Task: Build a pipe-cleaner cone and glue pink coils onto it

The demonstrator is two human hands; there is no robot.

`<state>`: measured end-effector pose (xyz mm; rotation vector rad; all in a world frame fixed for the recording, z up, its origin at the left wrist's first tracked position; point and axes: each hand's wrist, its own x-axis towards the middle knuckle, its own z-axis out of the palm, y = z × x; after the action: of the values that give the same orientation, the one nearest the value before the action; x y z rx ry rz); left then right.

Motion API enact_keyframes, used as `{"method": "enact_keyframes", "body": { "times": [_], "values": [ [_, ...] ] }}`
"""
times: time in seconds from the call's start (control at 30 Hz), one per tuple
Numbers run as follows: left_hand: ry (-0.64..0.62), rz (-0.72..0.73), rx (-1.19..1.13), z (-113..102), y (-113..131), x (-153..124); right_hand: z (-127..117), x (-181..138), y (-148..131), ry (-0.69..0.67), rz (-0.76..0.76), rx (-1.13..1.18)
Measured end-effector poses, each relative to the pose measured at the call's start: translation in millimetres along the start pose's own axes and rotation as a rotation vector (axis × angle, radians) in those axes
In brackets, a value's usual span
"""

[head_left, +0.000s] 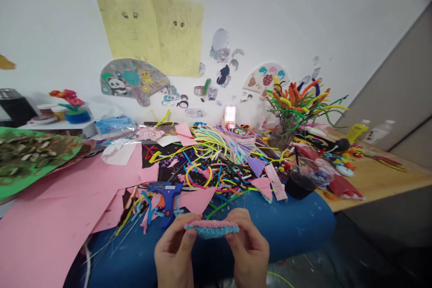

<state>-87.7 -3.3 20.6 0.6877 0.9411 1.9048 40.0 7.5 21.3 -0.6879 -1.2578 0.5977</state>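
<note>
"Strip (212,230), fuzzy, pink on top and blue beneath; where do we have it?"

"Out in front of us, over the near part of the blue mat (297,222); our left hand (175,245) has its fingers clamped on one end, and our right hand (249,245) has its fingers clamped on the other."

"Why by both ends?"

"Probably so we keep it level and leave its middle uncovered; a long edge faces us, which likely lets us see how the two colours meet."

"And the glue gun (169,199)?"

"It rests with its handle on the mat, just beyond our left hand; we'd guess it sits there for easy reach."

"The pipe cleaners (222,141) lie farther back on the worktop (384,180); presumably that gives us room up front; the dark drink (300,184) stands off to our right, perhaps away from our elbows."
</note>
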Motion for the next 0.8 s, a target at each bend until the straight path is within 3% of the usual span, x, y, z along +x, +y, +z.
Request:
{"method": "enact_keyframes", "body": {
  "times": [0.27, 0.37, 0.57, 0.8],
  "values": [
    [-0.074, 0.292, 0.031, 4.3, 1.0, 1.2, 5.5, 4.2, -5.1, 0.008, -0.062, 0.054],
    [-0.102, 0.228, -0.002, 9.2, 4.9, -2.8, 6.4, 2.5, -6.2, 0.009, -0.026, 0.145],
    [-0.086, -0.090, -0.055, 21.3, 12.3, -15.1, 6.7, -0.2, -4.8, 0.039, 0.068, 0.246],
    [-0.349, 0.014, 0.162, 7.2, 8.7, -2.3, 7.3, 3.2, -7.0, -0.031, 0.120, 0.202]
  ]
}}
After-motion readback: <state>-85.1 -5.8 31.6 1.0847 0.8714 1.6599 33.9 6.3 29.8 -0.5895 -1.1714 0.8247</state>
